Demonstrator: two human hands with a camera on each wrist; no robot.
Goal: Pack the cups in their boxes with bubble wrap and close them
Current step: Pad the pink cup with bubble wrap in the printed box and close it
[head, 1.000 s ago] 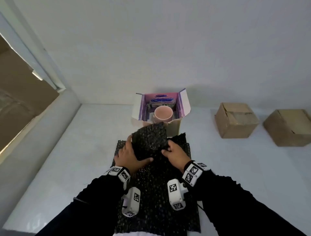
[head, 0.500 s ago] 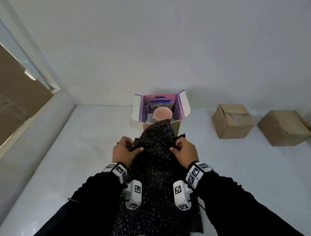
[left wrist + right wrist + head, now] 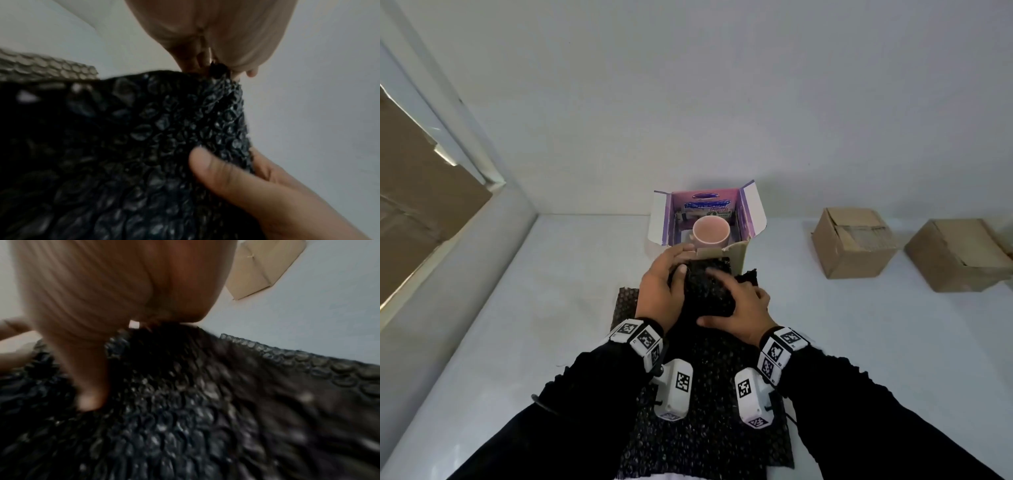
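Observation:
An open box (image 3: 755, 214) with purple inner flaps stands at the back of the table, and a pink cup (image 3: 711, 231) sits upright inside it. Black bubble wrap (image 3: 709, 294) lies in front of the box, its far end folded into a thick bundle. My left hand (image 3: 671, 270) grips the bundle's left side, thumb on top. In the left wrist view the left hand (image 3: 216, 48) pinches the bubble wrap (image 3: 164, 129) at its top edge. My right hand (image 3: 729, 294) holds the bundle's right side, thumb across the near edge. The right hand's fingertips are hidden.
Two shut brown cardboard boxes (image 3: 852, 243) (image 3: 959, 255) stand on the white table (image 3: 551, 308) at the right. The rest of the bubble wrap sheet (image 3: 705, 438) runs back under my forearms. A wall rises behind the open box, a ledge along the left.
Both hands have moved forward and folded the raised end of the wrap into a tighter bundle, now against the open box's front flap.

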